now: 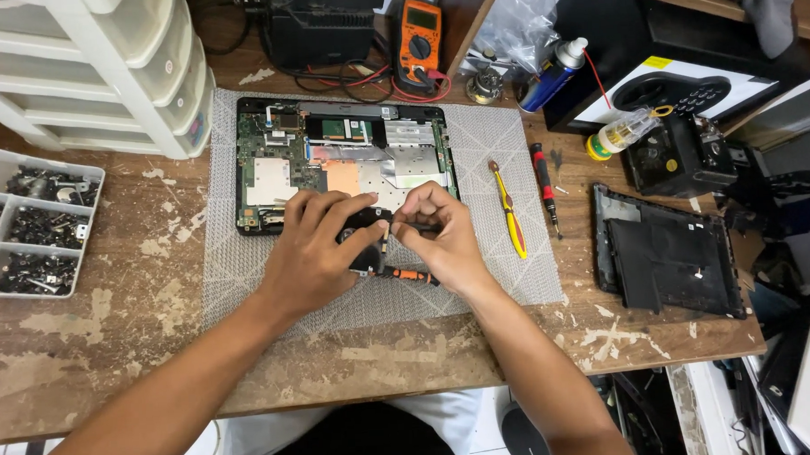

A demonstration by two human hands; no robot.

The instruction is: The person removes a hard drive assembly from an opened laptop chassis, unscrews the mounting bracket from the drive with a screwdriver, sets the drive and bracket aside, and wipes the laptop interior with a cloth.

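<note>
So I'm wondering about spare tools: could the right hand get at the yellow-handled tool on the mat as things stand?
Probably yes. The yellow-handled tool lies bare on the grey mat, just beside the right hand, with nothing between them. But that hand is pinching a small black part, so it would have to let go first.

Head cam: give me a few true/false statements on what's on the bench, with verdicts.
1. The opened laptop lies on a grey mesh mat. True.
2. The left hand and right hand are far apart. False: they meet over the laptop's front edge.
3. A yellow tool lies right of the laptop. True.
4. The orange multimeter sits in the parts tray. False: it stands behind the laptop.
</note>
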